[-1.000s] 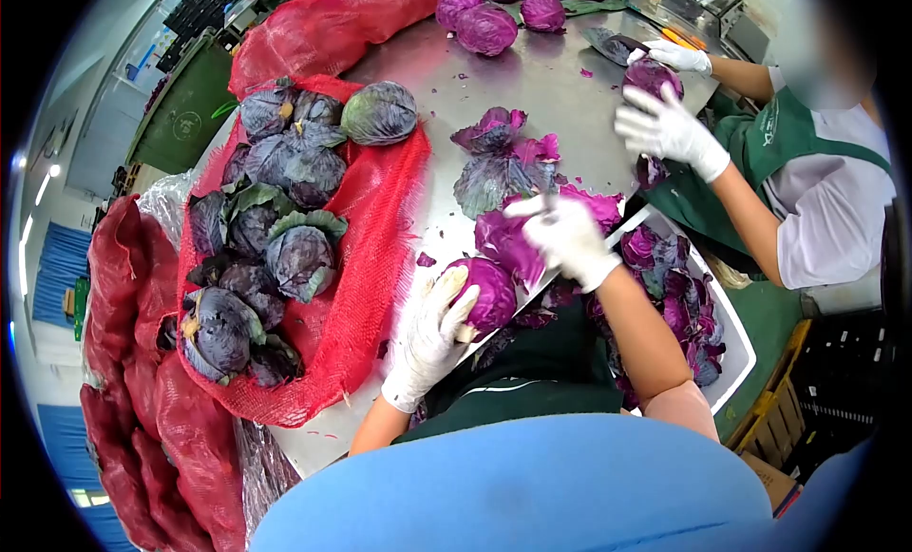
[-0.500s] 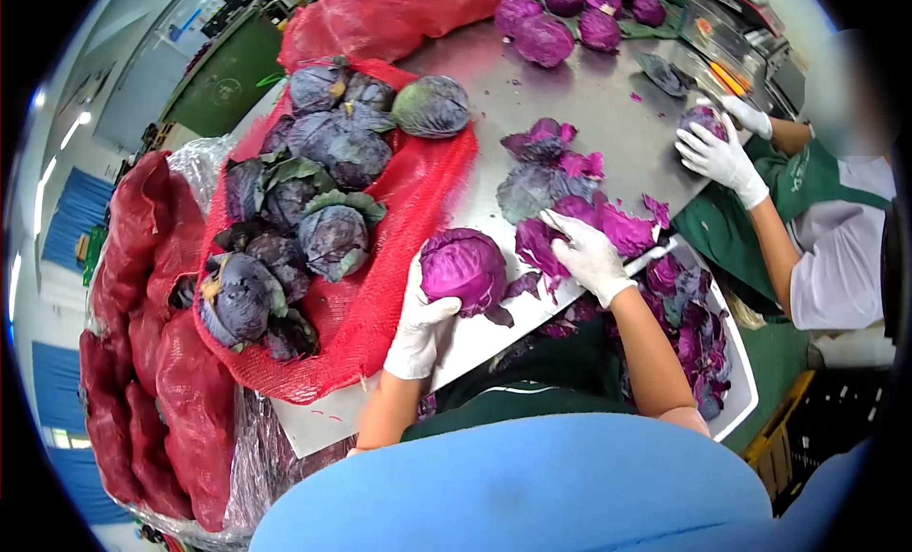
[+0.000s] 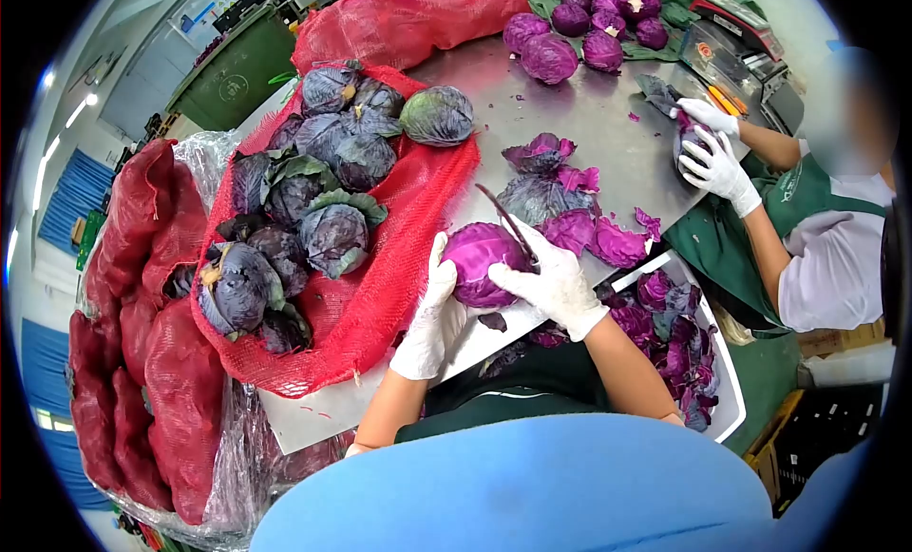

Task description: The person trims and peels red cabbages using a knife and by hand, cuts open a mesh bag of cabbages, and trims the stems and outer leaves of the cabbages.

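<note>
A bright purple red cabbage (image 3: 478, 256) sits at the metal table's near edge, between my two white-gloved hands. My left hand (image 3: 429, 316) grips its left side, fingers curled round it. On its right side, my right hand (image 3: 558, 284) has the thumb pressed to the head and the fingers behind an outer leaf (image 3: 506, 218), which stands away from the cabbage edge-on. Loose purple leaves (image 3: 608, 237) lie just beyond my right hand, and a small leaf scrap (image 3: 492, 321) rests below the cabbage.
A red mesh sack (image 3: 380, 310) with several dark, untrimmed cabbages (image 3: 334, 238) spreads to the left. A white bin (image 3: 731, 409) of leaves stands at the near right. A co-worker's gloved hands (image 3: 717, 162) hold another cabbage. Peeled cabbages (image 3: 549, 58) sit at the back.
My right hand has left the loose leaves and moved left onto the cabbage, where an outer leaf now stands away. My left hand stays on the cabbage. The co-worker's cabbage has turned.
</note>
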The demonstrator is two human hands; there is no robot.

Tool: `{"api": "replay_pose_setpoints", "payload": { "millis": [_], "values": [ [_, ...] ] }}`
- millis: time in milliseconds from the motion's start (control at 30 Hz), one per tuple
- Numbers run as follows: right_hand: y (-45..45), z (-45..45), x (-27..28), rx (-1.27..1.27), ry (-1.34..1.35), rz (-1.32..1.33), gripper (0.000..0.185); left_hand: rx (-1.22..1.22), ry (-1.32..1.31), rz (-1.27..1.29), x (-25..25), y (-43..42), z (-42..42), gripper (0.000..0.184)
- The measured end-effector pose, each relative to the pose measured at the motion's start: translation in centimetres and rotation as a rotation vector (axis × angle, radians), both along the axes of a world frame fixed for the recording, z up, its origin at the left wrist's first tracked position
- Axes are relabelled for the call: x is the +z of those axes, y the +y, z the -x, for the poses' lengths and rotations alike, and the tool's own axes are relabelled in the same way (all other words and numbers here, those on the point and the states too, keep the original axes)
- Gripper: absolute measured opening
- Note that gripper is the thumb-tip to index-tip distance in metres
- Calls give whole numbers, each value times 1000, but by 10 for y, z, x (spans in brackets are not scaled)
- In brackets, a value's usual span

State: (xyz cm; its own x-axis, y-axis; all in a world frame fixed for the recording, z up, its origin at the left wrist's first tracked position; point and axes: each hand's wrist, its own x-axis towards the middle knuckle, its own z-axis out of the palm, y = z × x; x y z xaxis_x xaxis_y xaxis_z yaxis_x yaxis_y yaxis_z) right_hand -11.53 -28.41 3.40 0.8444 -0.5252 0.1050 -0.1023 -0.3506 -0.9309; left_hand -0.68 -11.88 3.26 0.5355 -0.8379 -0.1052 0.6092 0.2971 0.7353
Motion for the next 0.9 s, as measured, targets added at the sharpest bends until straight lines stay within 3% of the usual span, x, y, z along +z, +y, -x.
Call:
{"api": "replay_pose_setpoints", "payload": {
  "millis": [100, 200, 300, 367, 400, 433, 533, 600, 633, 700, 800, 833, 900],
  "values": [
    [-9, 4, -5, -47, 51, -128, 55, -68, -150, -105, -1, 6, -4, 100],
    [-11, 6, 0, -85, 65, -236, 40, -90, -67, -78, -2, 8, -1, 90],
    [-7, 14, 21, -40, 167, -354, 53, -202, 60, -2, -8, 4, -7, 78],
    [7, 21, 23, 28, -34, -83, 76, -122, 187, 6, -12, 2, -5, 74],
    [12, 16, 17, 88, -66, -59, 99, -23, 125, -78, -14, -1, -3, 73],
    [18, 20, 17, 82, -31, 107, 103, -7, 15, -41, -17, -6, 2, 74],
    [17, 15, -3, 35, -56, 205, 93, 132, -107, -149, -17, -7, 9, 74],
    [6, 14, -2, 143, -270, 117, 65, -83, 48, -56, -25, -1, -2, 77],
    [4, 18, 0, 73, -280, 88, 39, -157, 196, 54, -29, 3, -7, 82],
    [-10, 29, -10, 54, -153, -326, 29, -224, 458, 156, -35, 8, -14, 87],
    [-36, 46, -7, -111, -137, -356, 22, -142, 478, 124, -19, 5, -3, 89],
    [-41, 48, -10, -175, -112, -309, 29, -137, 479, 127, -22, 6, -5, 89],
    [-30, 38, -3, -74, -324, 26, 43, -202, 472, 149, -24, 4, -5, 88]
  ]
}}
